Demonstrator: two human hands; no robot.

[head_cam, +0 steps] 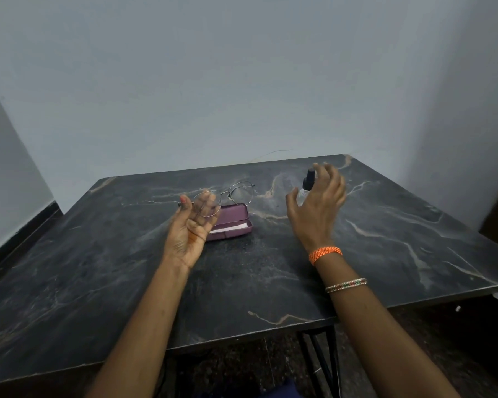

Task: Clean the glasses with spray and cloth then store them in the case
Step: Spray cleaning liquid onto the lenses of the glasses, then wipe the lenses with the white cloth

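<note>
Head view: wire-rimmed glasses [227,198] held up by the left hand [191,225], fingers pinched on the frame, above the open maroon case [233,224] with a white cloth [227,228] inside. Right hand [318,205], fingers spread, hovers around the clear spray bottle [306,186] with black nozzle; contact cannot be told. All sit on a dark marble-patterned table [98,268]. Orange thread band [325,253] and bangles [346,285] on right wrist.

no readable text, label, brand, number or sign anywhere in your view. spray bottle [307,186] shows no legible label, partly hidden behind your right hand [316,205]. purple case [233,225] carries no visible marking. nothing for you to read on dark marble table [385,239].
</note>
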